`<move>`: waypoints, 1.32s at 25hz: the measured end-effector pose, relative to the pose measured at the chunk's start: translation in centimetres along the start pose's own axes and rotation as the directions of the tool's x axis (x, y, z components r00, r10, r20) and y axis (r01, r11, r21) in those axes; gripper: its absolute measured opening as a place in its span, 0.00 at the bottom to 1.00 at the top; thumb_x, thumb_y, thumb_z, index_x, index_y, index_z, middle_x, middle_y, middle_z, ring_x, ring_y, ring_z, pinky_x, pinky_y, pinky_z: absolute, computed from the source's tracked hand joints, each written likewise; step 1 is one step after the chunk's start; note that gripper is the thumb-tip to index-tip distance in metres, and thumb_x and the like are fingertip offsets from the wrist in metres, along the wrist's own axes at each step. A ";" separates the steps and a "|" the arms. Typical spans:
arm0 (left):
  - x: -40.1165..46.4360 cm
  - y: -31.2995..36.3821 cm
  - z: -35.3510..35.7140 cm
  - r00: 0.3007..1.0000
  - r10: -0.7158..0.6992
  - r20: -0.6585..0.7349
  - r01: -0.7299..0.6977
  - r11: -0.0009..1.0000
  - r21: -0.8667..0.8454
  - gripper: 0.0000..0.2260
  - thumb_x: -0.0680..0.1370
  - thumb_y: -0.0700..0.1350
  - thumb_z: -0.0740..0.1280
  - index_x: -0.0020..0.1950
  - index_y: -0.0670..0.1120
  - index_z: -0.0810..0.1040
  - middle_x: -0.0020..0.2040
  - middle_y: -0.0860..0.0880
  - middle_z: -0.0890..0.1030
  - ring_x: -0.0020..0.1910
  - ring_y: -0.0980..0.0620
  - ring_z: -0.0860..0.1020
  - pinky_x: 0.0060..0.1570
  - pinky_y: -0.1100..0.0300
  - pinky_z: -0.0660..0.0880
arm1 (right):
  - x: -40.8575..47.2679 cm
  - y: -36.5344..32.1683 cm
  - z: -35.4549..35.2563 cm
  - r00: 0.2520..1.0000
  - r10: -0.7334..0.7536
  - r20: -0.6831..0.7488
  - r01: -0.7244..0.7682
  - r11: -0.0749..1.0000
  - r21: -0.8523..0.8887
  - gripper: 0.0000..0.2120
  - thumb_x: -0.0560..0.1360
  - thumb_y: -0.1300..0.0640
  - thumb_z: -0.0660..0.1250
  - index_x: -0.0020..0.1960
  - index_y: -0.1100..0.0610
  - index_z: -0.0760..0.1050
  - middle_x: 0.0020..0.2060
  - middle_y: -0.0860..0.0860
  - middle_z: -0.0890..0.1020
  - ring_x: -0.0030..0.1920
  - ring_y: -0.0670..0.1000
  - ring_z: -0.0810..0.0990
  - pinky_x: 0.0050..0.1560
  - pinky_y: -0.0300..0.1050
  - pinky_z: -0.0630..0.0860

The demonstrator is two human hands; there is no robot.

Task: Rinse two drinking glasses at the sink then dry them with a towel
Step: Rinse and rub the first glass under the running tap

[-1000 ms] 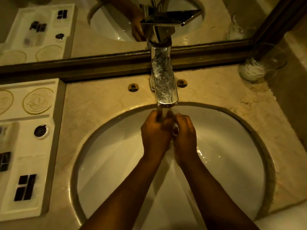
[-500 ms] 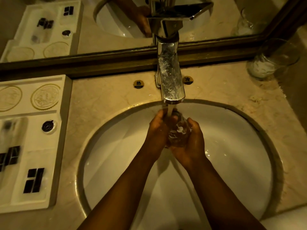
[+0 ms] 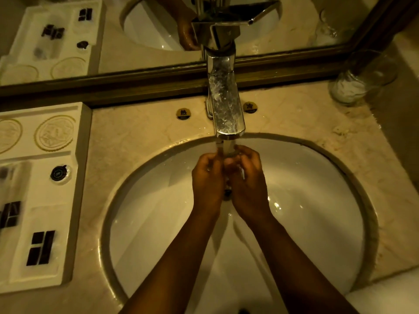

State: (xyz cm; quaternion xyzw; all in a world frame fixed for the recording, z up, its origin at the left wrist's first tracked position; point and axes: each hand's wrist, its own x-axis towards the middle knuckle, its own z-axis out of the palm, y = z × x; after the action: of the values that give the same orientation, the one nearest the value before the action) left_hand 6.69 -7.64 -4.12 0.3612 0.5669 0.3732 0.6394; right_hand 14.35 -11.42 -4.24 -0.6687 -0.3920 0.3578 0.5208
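At the centre of the frame both hands meet under the faucet point(image 3: 226, 109), over the white sink basin point(image 3: 317, 223); the left hand point(image 3: 207, 180) and the right hand point(image 3: 248, 182) curl their fingers toward each other around a clear drinking glass point(image 3: 233, 165), of which only slivers show between the fingers — its rim and base are mostly hidden; a stream of water falls from the spout onto it. Whether the glass holds water cannot be told.

At the upper right of the frame a second glass point(image 3: 362, 80) stands upright on the marble counter point(image 3: 140, 141), against the mirror frame point(image 3: 136, 87) and well apart from the hands; something white sits in its lower part — what it is cannot be told.

At the left edge lies a white amenity tray point(image 3: 74, 200) with moulded compartments; two hold round embossed discs point(image 3: 54, 133), one a small dark round cap point(image 3: 59, 172), and the lower ones dark rectangular packets point(image 3: 40, 248). Two small round labels flank the faucet base on the counter; the mirror above repeats the tray, basin and faucet.
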 end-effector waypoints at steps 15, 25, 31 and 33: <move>0.8 0.3 -0.7 0.994 0.089 0.066 -0.096 0.988 0.122 0.07 0.83 0.41 0.63 0.51 0.43 0.81 0.39 0.49 0.82 0.35 0.55 0.80 0.31 0.66 0.77 | 1.7 -1.2 1.2 0.866 0.494 -0.077 -0.466 0.853 0.234 0.16 0.78 0.45 0.65 0.48 0.57 0.82 0.40 0.55 0.86 0.43 0.56 0.85 0.48 0.57 0.83; 2.1 2.0 -2.3 0.922 -0.368 0.121 0.345 0.922 0.176 0.11 0.80 0.48 0.62 0.53 0.43 0.80 0.43 0.40 0.84 0.43 0.42 0.84 0.34 0.52 0.82 | -0.5 0.3 0.5 0.954 0.274 0.124 -0.287 0.952 0.107 0.07 0.79 0.57 0.65 0.47 0.53 0.82 0.42 0.49 0.86 0.44 0.46 0.85 0.46 0.45 0.83; 1.3 0.3 -2.0 0.996 0.067 0.059 -0.079 0.973 0.217 0.10 0.83 0.43 0.62 0.47 0.46 0.82 0.43 0.46 0.84 0.44 0.47 0.83 0.41 0.55 0.82 | 0.2 -1.1 1.1 0.906 0.412 0.096 -0.423 0.891 0.165 0.10 0.79 0.50 0.65 0.48 0.55 0.82 0.44 0.55 0.86 0.45 0.54 0.86 0.50 0.56 0.83; 1.2 -1.1 -2.5 0.947 0.285 0.151 -0.317 0.911 0.265 0.09 0.84 0.43 0.62 0.50 0.47 0.82 0.45 0.49 0.82 0.46 0.52 0.81 0.45 0.59 0.79 | 1.4 -1.5 0.5 0.839 0.531 0.118 -0.544 0.819 0.181 0.16 0.79 0.46 0.64 0.51 0.57 0.82 0.45 0.57 0.86 0.45 0.57 0.86 0.50 0.57 0.83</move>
State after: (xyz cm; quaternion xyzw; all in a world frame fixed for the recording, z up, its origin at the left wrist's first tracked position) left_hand 4.37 -7.01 -5.85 0.5524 0.5166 0.3614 0.5453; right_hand 14.30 -9.70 -2.94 -0.6826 -0.1641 0.5496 0.4529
